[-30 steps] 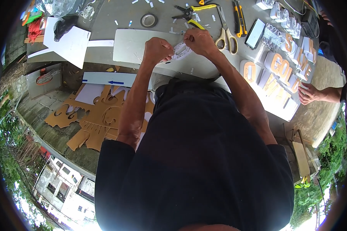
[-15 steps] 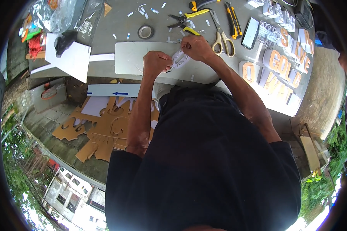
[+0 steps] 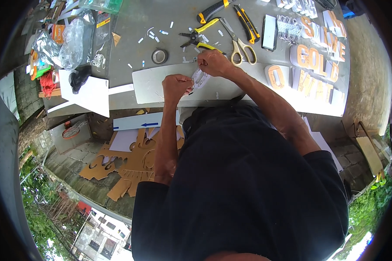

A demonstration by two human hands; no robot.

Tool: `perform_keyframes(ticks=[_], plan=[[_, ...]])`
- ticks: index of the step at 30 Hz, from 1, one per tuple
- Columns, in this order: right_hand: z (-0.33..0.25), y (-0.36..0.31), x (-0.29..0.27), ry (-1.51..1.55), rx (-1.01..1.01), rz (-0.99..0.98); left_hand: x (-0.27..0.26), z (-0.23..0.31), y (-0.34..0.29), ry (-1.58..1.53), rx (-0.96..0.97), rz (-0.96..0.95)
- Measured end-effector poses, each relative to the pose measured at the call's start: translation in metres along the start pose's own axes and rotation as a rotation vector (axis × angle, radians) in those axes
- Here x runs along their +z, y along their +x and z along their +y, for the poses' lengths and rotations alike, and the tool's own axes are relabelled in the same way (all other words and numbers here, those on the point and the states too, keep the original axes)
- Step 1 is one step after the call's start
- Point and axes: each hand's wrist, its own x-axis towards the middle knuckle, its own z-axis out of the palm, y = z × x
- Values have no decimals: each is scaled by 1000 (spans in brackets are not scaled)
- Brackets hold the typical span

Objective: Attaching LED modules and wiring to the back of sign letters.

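Between my two hands is a small white oval ring-shaped piece (image 3: 200, 80) with an opening through its middle, held tilted over a pale flat board (image 3: 146, 82). The fingers of my left hand (image 3: 177, 88) are pinched at its lower left end. Thin wire ends show beside that hand. My right hand (image 3: 214, 63) grips the upper end from above, its fingertips partly hidden. Just beyond my right hand lie wire strippers (image 3: 203, 28) with yellow handles and scissors (image 3: 242, 45) with beige handles.
A tape roll (image 3: 160, 56), white scraps, yellow-black cutters (image 3: 248, 25) and a phone (image 3: 269, 32) lie on the grey table. White block letters with orange faces (image 3: 311, 58) stand at right. Plastic bags (image 3: 76, 41) and a white cut sheet (image 3: 88, 98) lie left; cut cardboard (image 3: 137, 154) lies below.
The whole view has shifted, so the table's left side shows more. Both hands keep hold of the white piece, in nearly the same pose.
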Motion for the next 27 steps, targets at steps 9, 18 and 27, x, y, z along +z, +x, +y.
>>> perform_keyframes(ticks=[9, 18, 27], plan=[[-8, 2, -7, -8, 98, -62, -5, 2, 7, 5, 5, -56], [-19, 5, -17, -69, 180, -135, -8, -9, 16, -53, 24, -134], [-93, -47, -14, 21, 360, 362, -17, -7, 23, -114, -59, -229]])
